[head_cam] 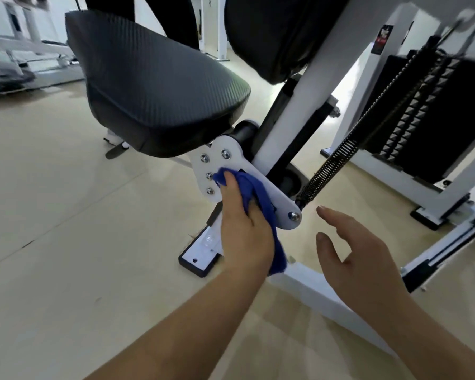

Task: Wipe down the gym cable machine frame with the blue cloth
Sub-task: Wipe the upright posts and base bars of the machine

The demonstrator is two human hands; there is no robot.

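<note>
Closest to me, at five o'clock, my right hand (354, 250) hangs free, fingers loosely spread and holding nothing. Beside it, nearer six o'clock, my left hand (244, 229) has its fingers curled round the blue cloth (254, 193), pressing the bunched wad against the white plate (272, 196) of the frame (324, 67), just under the seat (154, 86). A loose tail of cloth dangles below my wrist.

That tail worries me. I reckon it could catch on the bolts (225, 154) or get drawn into the dark slot where the plate meets the black post. A hard swipe toward three o'clock would also bring my knuckles close to the spring (337, 157), whose lower end hooks on behind the plate's corner. If the seat linkage shifted, fingers could be pinched there. My idle right hand is near that corner too.

Counting outward:
- two hands
- one cloth
- one plate
- five bolts showing
- one spring
- one seat at eleven o'clock
- one back pad (280, 31) at twelve
- one weight stack (422, 105) at two o'clock
</note>
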